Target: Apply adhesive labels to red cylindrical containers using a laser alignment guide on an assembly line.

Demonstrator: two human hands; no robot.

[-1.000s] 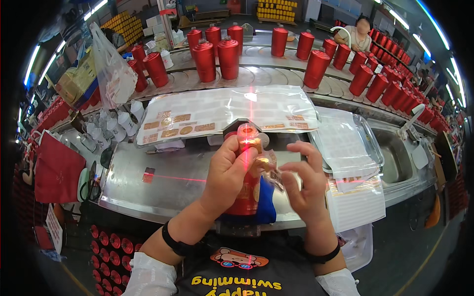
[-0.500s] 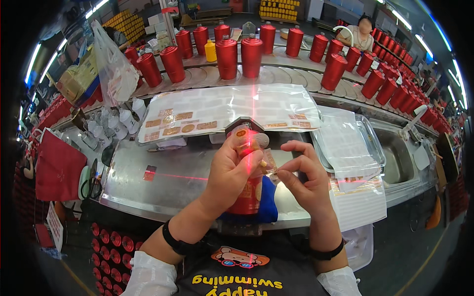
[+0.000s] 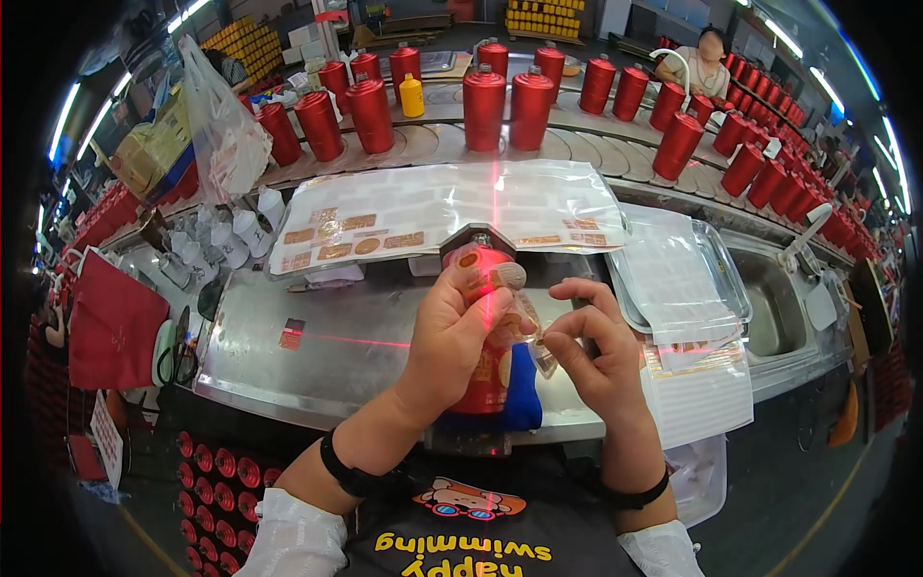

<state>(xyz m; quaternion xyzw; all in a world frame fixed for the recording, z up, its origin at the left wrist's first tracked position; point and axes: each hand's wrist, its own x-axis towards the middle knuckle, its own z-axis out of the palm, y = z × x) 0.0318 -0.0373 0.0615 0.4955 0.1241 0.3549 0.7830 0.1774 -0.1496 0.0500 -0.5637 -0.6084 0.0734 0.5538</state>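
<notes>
My left hand (image 3: 444, 337) is closed, thumb against fingers, on a clear film with gold-brown print. A whitish oval piece (image 3: 512, 276) shows at its fingertips; I cannot tell what it is. Beside it my right hand (image 3: 598, 354) pinches the edge of the crinkled clear film (image 3: 541, 358) between thumb and forefinger, the other fingers curled loosely. Under my left hand lies a red metallic bottle (image 3: 478, 392) with gold print, partly hidden. Its far end meets a dark angular holder (image 3: 476, 236). A blue cloth (image 3: 522, 389) lies along the bottle's right side.
Beyond the steel table (image 3: 336, 370) lies a white sheet with gold decals (image 3: 433, 197). Red bottles (image 3: 484, 111) and a yellow bottle (image 3: 411, 96) stand on a conveyor behind. A sink (image 3: 774, 313) and tray are at right, white bottles (image 3: 229, 245) at left. A person (image 3: 697, 72) sits far right.
Red bottles on the conveyor have shifted to the right. The clear film at my right fingertips hangs a little lower and more stretched out. Both hands stay nearly in place.
</notes>
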